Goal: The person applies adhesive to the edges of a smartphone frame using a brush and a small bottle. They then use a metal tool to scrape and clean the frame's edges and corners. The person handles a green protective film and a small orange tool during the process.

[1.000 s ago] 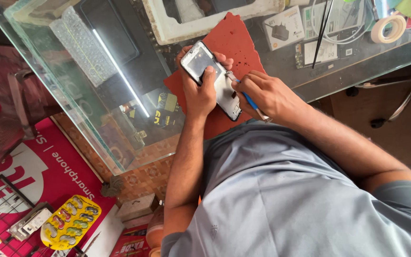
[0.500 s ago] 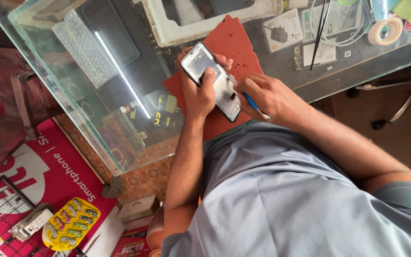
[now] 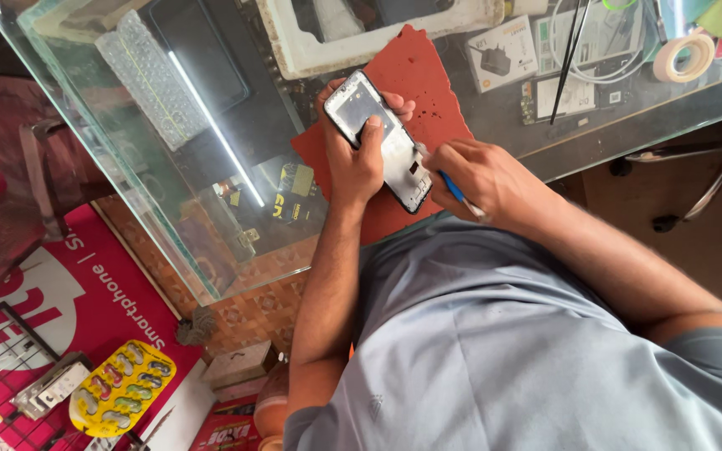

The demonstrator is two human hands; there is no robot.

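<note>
Over the red mat, his left hand clasps the opened phone, its long axis slanting toward his right hand, whose fingers pinch a blue tool at its lower end.

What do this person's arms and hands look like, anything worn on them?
Both arms are bare from the hands up to the upper arm. The left hand and right hand wear no gloves, and no rings, watch or wristband can be seen. Short sleeves of a light grey-blue shirt cover the shoulders; the right sleeve's hem shows near the picture's edge.
</note>
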